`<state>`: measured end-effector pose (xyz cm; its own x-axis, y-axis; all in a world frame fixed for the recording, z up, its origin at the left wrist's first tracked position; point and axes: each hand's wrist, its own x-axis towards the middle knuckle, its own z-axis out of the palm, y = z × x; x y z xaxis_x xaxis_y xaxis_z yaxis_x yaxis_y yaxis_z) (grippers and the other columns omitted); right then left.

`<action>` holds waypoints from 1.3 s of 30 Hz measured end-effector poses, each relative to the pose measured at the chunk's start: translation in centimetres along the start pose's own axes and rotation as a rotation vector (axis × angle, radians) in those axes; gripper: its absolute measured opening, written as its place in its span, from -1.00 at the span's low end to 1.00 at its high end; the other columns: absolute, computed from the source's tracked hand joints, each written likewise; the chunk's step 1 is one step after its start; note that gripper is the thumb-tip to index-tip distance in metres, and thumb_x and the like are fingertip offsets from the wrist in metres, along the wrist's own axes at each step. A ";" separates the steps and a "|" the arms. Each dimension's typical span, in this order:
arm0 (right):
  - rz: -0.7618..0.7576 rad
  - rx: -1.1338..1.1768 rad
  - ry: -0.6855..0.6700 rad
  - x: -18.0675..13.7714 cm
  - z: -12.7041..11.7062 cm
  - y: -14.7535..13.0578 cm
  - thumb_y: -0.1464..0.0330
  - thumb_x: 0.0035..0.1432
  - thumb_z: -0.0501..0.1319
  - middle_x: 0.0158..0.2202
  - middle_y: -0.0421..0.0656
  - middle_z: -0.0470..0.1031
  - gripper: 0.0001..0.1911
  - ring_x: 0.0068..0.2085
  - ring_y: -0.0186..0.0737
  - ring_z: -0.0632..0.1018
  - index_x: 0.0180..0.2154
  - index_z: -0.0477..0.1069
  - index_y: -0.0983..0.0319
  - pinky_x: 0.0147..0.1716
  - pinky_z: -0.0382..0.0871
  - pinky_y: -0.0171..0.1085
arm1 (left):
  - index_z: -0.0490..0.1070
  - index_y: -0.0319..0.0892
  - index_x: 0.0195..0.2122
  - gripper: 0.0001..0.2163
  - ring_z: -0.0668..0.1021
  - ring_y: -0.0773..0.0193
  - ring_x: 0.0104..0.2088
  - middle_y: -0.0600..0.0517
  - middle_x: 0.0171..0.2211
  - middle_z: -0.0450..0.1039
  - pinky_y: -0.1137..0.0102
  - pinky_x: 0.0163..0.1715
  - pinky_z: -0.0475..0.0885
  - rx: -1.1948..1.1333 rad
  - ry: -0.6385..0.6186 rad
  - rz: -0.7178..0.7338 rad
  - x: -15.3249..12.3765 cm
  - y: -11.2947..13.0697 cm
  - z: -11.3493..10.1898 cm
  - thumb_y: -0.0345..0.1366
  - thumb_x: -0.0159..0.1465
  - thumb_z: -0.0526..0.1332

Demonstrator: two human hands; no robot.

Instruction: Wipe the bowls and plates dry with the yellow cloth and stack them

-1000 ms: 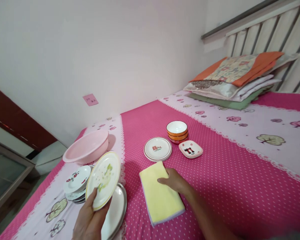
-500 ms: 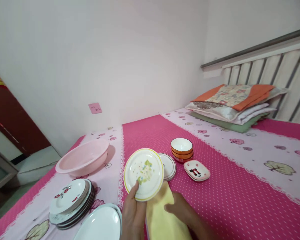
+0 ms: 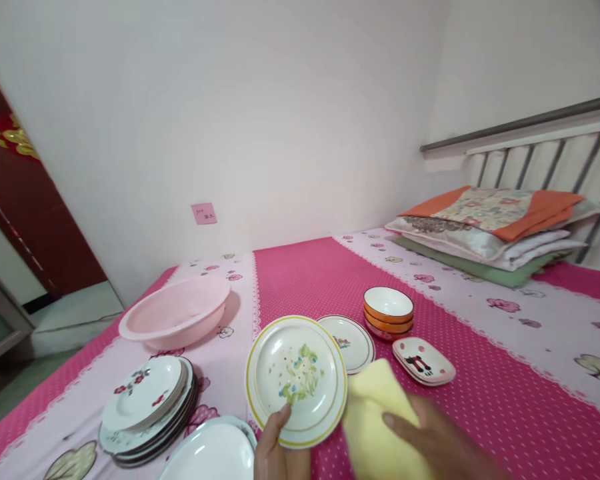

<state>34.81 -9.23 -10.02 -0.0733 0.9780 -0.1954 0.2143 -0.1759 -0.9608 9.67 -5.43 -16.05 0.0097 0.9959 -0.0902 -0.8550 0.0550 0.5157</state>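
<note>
I am no longer holding the yellow-rimmed plate steeply tilted beside the stacked plates at left; it is now hanging in the middle, above the bedspread, its face turning towards me. The yellow cloth is no longer lying flat either: my right hand seems to be lifting it towards the plate's right side. Whether cloth and rim are touching, I am not able to tell. As I am judging it, this is bringing the work's 2 things within reach of each other, with both hands being taken up.

My left hand is pinching the plate's near rim, the thumb pressing on the upper face and the fingers going out of sight beneath. My right thumb is lying over the cloth; the other fingers are hiding behind it, so I am only judging that they are gripping the fabric.

The plate is looking round and glossy, a yellow band running along its edge, green leaves and small blue and pale flowers spreading across its centre. Beyond it, partly covered in my view, a dark-red-rimmed plate is lying near the stacked bowls.
</note>
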 end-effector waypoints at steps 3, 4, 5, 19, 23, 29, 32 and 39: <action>-0.031 -0.084 0.036 -0.5 -2.5 -3.9 -0.07 0.13 0.16 -0.09 0.05 0.69 -0.39 -0.17 0.18 0.70 0.05 0.54 0.15 -0.21 0.55 -0.04 | 0.35 0.01 0.37 -0.41 0.40 -0.12 0.33 -0.07 0.22 0.53 -0.07 0.37 0.24 -0.008 0.060 0.040 -0.3 0.2 0.6 -0.31 0.29 0.23; -0.067 -0.218 0.112 -0.4 -3.3 -5.1 -0.01 0.11 0.17 -0.09 0.06 0.68 -0.45 -0.15 0.16 0.69 0.01 0.55 0.16 -0.21 0.53 -0.07 | 0.34 0.02 0.38 -0.40 0.40 -0.11 0.34 -0.06 0.22 0.53 -0.07 0.36 0.25 -0.017 0.078 0.046 -0.4 0.4 0.9 -0.32 0.28 0.23; -0.099 -0.381 0.217 -0.2 -4.1 -6.2 0.07 0.06 0.20 -0.12 0.07 0.68 -0.52 -0.15 0.16 0.68 -0.07 0.56 0.18 -0.21 0.50 -0.08 | 0.33 0.02 0.38 -0.39 0.40 -0.11 0.34 -0.06 0.22 0.53 -0.06 0.36 0.26 -0.026 0.096 0.048 -0.5 0.5 1.2 -0.32 0.27 0.22; -0.093 -0.654 0.156 3.8 0.0 -4.9 0.28 0.17 0.20 -0.15 0.05 0.68 -0.73 -0.10 0.11 0.66 -0.14 0.55 0.23 -0.18 0.40 -0.14 | 0.25 -0.29 0.40 -0.36 0.65 -0.13 0.06 -0.23 -0.07 0.69 -0.03 0.23 0.45 -0.078 0.331 -0.048 -2.4 0.9 5.6 -0.54 0.26 0.22; -0.156 -0.428 -0.069 3.7 -0.5 -4.2 0.23 0.16 0.25 -0.18 -0.06 0.70 -0.76 -0.13 0.03 0.68 -0.19 0.55 0.20 -0.21 0.44 -0.19 | 0.21 -0.29 0.43 -0.37 0.70 -0.10 -0.02 -0.23 -0.09 0.69 -0.11 0.21 0.45 -0.065 0.401 -0.012 -3.2 1.2 7.8 -0.54 0.30 0.17; -0.108 -0.166 0.317 4.4 -3.4 -4.2 0.07 0.09 0.24 -0.19 -0.01 0.68 -0.61 -0.20 0.07 0.69 -0.17 0.47 0.22 -0.28 0.53 -0.14 | 0.21 -0.29 0.43 -0.40 0.69 -0.08 -0.01 -0.22 -0.11 0.70 -0.12 0.24 0.40 -0.050 0.441 0.012 -3.3 1.0 7.9 -0.53 0.34 0.15; -0.164 -0.068 0.454 3.8 -2.9 -5.1 0.07 0.05 0.28 -0.09 0.02 0.66 -0.50 -0.16 0.07 0.68 -0.03 0.45 0.21 -0.30 0.54 -0.15 | 0.28 -0.24 0.40 -0.43 0.67 -0.07 0.03 -0.17 -0.12 0.71 -0.06 0.26 0.40 -0.029 0.428 0.010 -2.9 -0.2 6.2 -0.48 0.35 0.20; -0.299 0.126 -0.003 1.3 4.4 -7.0 0.30 0.15 0.24 -0.02 -0.03 0.60 -0.48 -0.17 -0.11 0.67 0.16 0.39 0.21 -0.20 0.58 -0.19 | 0.58 -0.24 0.16 -0.57 0.48 -0.18 0.28 -0.27 0.12 0.59 0.01 0.36 0.26 -0.120 -0.108 -0.278 -3.0 -1.9 4.6 -0.08 0.43 0.18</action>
<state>28.92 -7.21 -4.37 -0.1181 0.9881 0.0990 0.0605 0.1067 -0.9925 13.69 -8.20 -12.85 0.3006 0.9463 -0.1193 -0.8669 0.3232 0.3795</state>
